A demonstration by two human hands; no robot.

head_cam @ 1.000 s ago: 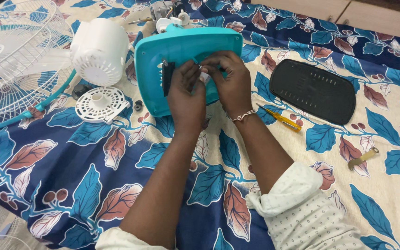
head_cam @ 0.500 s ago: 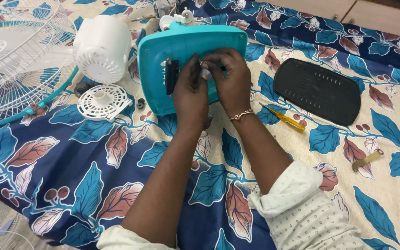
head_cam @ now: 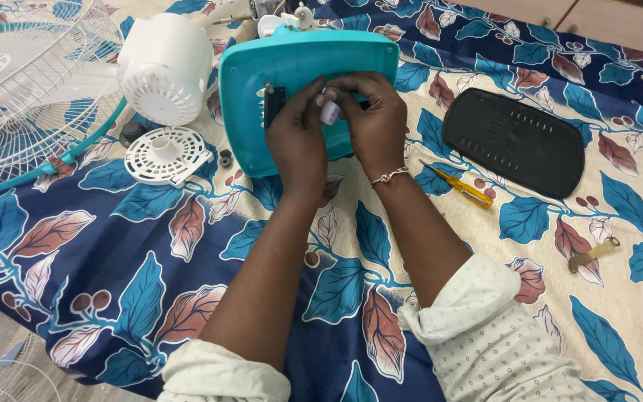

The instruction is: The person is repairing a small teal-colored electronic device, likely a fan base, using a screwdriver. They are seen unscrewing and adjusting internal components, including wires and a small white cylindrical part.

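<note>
Fingers of both the left hand and right hand pinch a small pale knob against the teal fan base. Disassembly looks well along: white motor housing, vented cap and black cover plate lie apart.

from my feed, everything rests on a bedsheet printed with blue and brown leaves on cream and navy. on it lie a teal housing at top centre, a white motor cover and a round white grille to its left, with a small black knob beside them and a wire fan guard at the far left. to the right lie a black plate, a yellow screwdriver near it, and a brass bracket further right.
</note>
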